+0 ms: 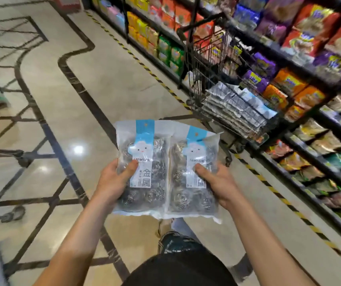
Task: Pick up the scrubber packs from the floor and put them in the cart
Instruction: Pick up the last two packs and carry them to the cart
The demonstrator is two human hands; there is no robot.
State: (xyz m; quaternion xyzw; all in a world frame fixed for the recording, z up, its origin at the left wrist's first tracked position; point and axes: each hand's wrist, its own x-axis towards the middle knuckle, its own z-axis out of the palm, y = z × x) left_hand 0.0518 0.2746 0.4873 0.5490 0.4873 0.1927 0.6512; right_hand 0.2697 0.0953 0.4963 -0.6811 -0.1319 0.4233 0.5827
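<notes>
Two scrubber packs (166,172) gripped, left hand (113,180) and right hand (217,182) each pinching one; carry step, next drop into cart (227,96) ahead

Two held scrubber packs (142,168), one cart (217,79), perhaps half-filled

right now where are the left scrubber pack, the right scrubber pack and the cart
left scrubber pack (144,162): head view, on its blue and white label
right scrubber pack (188,195): head view, on the clear plastic over the scrubbers
cart (194,65): head view, on its black wire side
</notes>
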